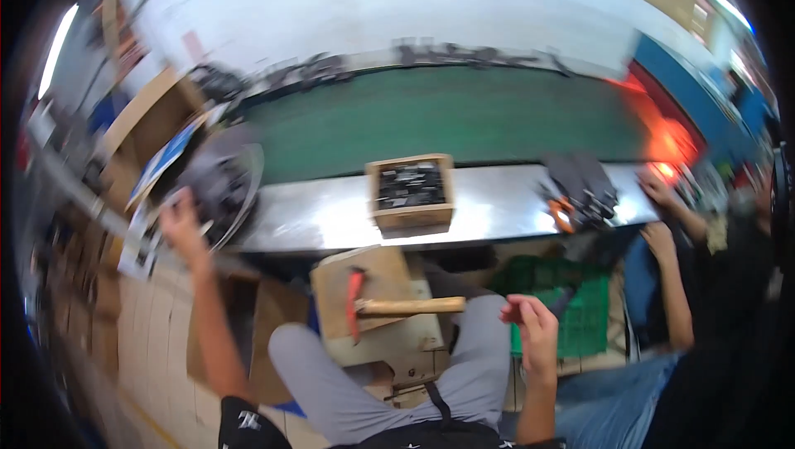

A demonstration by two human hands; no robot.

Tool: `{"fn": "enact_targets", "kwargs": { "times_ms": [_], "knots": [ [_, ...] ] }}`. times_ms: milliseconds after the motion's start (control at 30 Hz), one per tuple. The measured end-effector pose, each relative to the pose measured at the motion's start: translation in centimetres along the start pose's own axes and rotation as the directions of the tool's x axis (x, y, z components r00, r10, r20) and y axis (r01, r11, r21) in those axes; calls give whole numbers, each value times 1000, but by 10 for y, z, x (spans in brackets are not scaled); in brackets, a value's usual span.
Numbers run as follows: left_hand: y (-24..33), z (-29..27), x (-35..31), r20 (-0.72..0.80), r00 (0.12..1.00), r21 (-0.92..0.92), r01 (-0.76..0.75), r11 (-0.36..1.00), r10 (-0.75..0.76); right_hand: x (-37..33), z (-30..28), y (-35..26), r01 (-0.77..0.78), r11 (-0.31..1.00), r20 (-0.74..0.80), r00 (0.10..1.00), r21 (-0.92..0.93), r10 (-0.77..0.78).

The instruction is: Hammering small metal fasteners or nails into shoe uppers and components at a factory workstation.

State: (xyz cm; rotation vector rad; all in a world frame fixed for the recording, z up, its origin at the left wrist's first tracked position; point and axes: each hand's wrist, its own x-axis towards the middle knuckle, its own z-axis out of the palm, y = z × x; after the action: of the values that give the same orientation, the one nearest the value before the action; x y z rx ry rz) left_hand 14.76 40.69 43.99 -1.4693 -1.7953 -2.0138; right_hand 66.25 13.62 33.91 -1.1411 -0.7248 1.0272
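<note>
My left hand [183, 224] is stretched out at the far left, against the near side of a dark grey bundle [217, 177] with a pale curved rim. Motion blurs its fingers, so any grip there is unclear. Over my right thigh, my right hand [534, 331] is raised with loosely bent fingers and nothing visible between them. A hammer [406, 307] with a red head and wooden handle lies across a wooden board [329, 288] between my knees. Beyond it, a wooden box [411, 219] of small dark parts sits on the metal ledge.
A green conveyor belt [447, 114] runs behind the metal ledge [319, 219]. Dark grey pieces [584, 188] and orange-handled pliers [561, 214] lie to the right, near a co-worker's hands [660, 242]. A green crate [584, 325] stands beside my right hand; cardboard boxes [286, 316] are at left.
</note>
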Motion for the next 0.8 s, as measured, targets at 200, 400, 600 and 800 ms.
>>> {"fn": "enact_targets", "kwargs": {
  "times_ms": [200,400,600,800],
  "knots": [
    [-189,-57,137,263,962,657,-231,717,69,87,-62,13,139,978,-139,977,-157,-161],
    [-118,35,3,510,845,296,-346,890,159,247,-222,-38,83,219,-151,496,-972,-855],
    [-6,7,-75,647,762,499,-451,740,28,331,-205,-50,-100,89,-132,842,-991,-523],
    [135,-4,-127,675,651,241,-639,730,347,294,-16,-120,270,960,-224,934,-77,-280]
  ]
}}
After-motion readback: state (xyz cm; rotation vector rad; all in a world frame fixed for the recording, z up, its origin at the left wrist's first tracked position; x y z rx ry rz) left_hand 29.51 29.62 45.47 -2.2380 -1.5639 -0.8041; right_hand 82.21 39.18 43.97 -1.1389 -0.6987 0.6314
